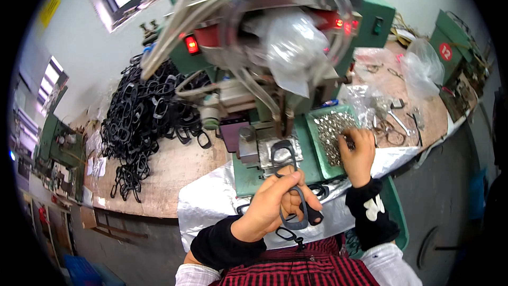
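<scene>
My left hand (279,197) is closed around a dark eyeglass frame (302,225) with two oval rims. One rim reaches up over the foil-covered work plate of the press, beneath its dark upright tool; the other hangs below my fingers. My right hand (360,151) dips into a green tray (312,132) of small shiny metal pieces (329,136). Its thumb and fingers are bent together at the right side of the pile; whatever sits between the fingertips is hidden. More dark frames lie under my left hand, at the front edge of the machine.
A large heap of black frames (140,111) covers the left of the wooden table (180,180). The green press (370,10), with red lit switches and clear tubes, stands ahead. Plastic bags (423,66), wire and tools lie at right. A green bin (394,206) stands beside my right forearm.
</scene>
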`<state>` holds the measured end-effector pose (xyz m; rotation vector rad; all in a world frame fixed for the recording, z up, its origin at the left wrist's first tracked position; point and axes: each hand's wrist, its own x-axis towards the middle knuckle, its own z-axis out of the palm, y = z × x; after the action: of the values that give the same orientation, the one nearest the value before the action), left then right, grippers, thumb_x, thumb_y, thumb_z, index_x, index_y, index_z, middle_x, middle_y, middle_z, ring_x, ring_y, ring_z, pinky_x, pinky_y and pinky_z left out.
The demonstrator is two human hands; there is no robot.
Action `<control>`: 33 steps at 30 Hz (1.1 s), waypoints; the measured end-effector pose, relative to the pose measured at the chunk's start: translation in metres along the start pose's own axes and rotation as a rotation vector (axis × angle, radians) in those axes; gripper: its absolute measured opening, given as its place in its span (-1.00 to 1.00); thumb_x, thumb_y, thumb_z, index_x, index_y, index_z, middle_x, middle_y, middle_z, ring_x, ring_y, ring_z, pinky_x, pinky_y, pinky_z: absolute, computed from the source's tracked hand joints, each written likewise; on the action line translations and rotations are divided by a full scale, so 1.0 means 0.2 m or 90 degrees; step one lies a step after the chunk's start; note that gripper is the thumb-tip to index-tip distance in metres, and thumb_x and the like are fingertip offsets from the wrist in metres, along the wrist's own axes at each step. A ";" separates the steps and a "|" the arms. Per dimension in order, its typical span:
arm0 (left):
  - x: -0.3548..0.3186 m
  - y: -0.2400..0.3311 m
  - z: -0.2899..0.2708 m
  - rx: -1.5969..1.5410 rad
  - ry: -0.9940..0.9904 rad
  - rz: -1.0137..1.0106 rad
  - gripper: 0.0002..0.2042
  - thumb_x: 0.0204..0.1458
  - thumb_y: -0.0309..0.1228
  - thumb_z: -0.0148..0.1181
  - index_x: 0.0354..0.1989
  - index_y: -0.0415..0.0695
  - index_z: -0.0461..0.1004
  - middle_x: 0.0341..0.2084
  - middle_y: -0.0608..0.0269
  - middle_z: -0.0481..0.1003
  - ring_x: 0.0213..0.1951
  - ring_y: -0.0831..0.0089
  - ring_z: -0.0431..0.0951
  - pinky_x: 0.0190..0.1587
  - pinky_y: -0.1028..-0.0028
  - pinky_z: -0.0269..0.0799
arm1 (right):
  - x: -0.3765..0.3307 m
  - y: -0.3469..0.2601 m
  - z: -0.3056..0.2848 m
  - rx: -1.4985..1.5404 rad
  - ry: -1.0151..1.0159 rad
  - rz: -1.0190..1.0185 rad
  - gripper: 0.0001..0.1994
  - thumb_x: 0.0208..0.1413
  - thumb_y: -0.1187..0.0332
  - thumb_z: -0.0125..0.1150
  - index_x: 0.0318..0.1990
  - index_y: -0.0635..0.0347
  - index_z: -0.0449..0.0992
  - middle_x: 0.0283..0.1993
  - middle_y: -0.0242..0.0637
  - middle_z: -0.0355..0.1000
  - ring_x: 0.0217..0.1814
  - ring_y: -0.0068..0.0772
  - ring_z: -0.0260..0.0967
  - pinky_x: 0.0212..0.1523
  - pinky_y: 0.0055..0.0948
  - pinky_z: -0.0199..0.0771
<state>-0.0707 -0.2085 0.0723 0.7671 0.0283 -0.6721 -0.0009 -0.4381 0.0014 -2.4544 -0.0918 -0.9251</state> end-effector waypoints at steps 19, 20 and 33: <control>-0.31 0.49 -0.67 1.208 0.624 0.729 -0.85 -0.13 -0.63 0.31 -0.36 -0.19 0.55 -0.34 0.16 0.52 -0.21 0.20 0.49 -0.09 0.36 0.36 | 0.07 0.09 -0.10 0.306 -0.089 0.188 -0.84 0.09 0.48 0.25 -0.20 0.34 0.58 -0.32 -0.30 0.54 -0.29 -0.54 0.43 -0.20 -0.55 0.40; -0.24 0.56 -0.75 1.307 0.577 0.701 -0.79 -0.21 -0.64 0.32 -0.35 -0.15 0.57 -0.27 0.13 0.50 -0.16 0.10 0.46 -0.08 0.28 0.36 | 0.13 0.08 -0.10 0.319 -0.085 0.166 -0.84 0.07 0.46 0.25 -0.20 0.33 0.59 -0.31 -0.28 0.56 -0.27 -0.52 0.45 -0.18 -0.52 0.42; -0.15 0.35 -1.23 1.118 0.418 0.479 -0.82 0.00 -0.58 0.31 -0.30 -0.32 0.41 -0.32 0.18 0.37 -0.34 0.44 0.33 -0.27 0.53 0.27 | -0.12 0.25 -0.39 0.173 -0.076 0.179 -0.85 -0.04 0.50 0.30 -0.27 0.29 0.60 -0.26 -0.23 0.57 -0.18 -0.37 0.50 -0.09 -0.46 0.43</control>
<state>-0.0030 0.0049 -0.0561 2.4807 -0.2797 0.5204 -0.0544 -0.5160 0.0129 -2.1964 0.0805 -0.6009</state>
